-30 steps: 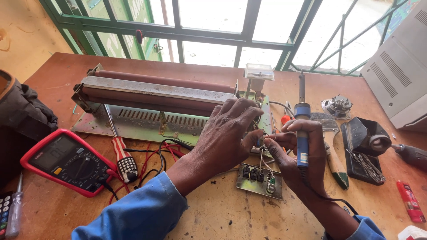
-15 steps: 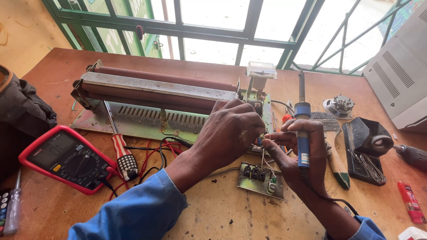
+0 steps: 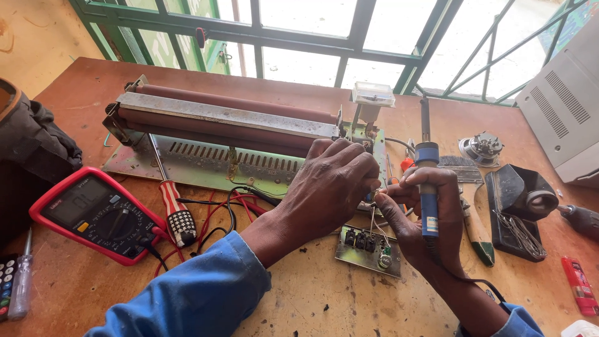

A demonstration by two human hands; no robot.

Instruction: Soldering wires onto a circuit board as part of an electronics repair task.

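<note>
My left hand point(image 3: 334, 181) rests curled over the right end of a roller machine point(image 3: 224, 134) with two brown rollers on a metal frame, its fingertips pinching something small that I cannot make out. My right hand point(image 3: 424, 212) is closed around a blue-handled soldering iron point(image 3: 427, 187), held upright with its tip pointing away from me, and its fingertips meet those of the left hand. Thin wires run down from where the fingers meet to a small circuit board point(image 3: 368, 249) lying on the wooden table point(image 3: 299, 299).
A red multimeter point(image 3: 97, 212) with red and black leads lies at the left, beside a red-and-white screwdriver point(image 3: 171, 206). To the right are a black soldering stand point(image 3: 518, 206), a brush point(image 3: 474, 218), a small metal part point(image 3: 482, 148) and a grey case point(image 3: 561, 112). A dark bag point(image 3: 31, 150) sits far left.
Both hands stay together at the machine's right end, with only slight shifts. The view has tilted down a little.
</note>
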